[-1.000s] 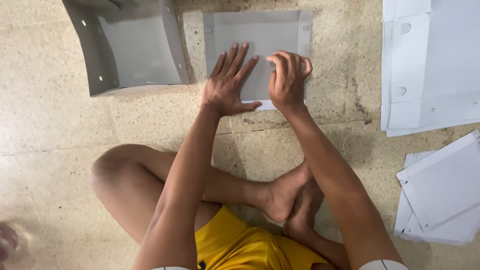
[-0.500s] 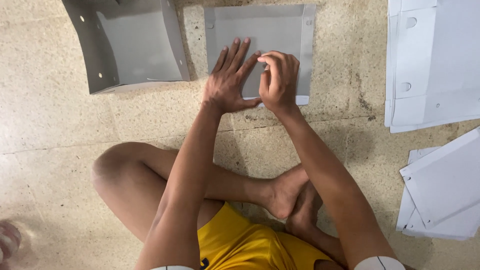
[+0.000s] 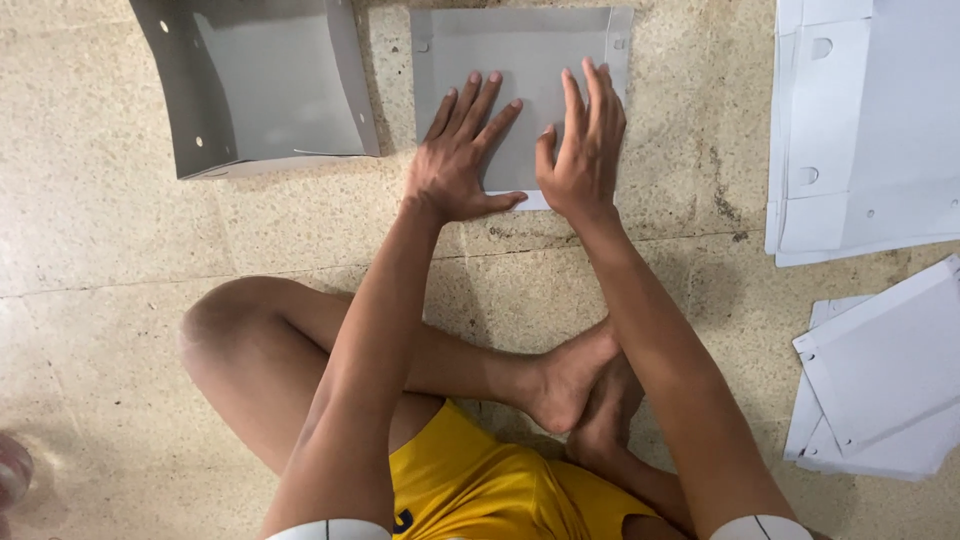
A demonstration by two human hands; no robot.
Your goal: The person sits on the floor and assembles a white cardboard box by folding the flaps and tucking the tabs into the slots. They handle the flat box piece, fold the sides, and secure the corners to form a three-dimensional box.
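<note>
Directly ahead on the speckled stone floor (image 3: 120, 250), the flat grey rectangular card sheet (image 3: 520, 60) is being pressed by left hand (image 3: 462, 150) and right hand (image 3: 582, 140), fingers spread flat, gripping nothing.

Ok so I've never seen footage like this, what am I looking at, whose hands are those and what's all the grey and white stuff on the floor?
The picture comes from a camera worn on a person's head, looking down. The person sits cross-legged on a speckled stone floor. Both hands lie palm-down, fingers spread, on a flat grey sheet: the left hand and the right hand. Neither grips anything. To the left lies a curved grey folded piece. On the right lie white flat sheets and more white sheets below them.
</note>
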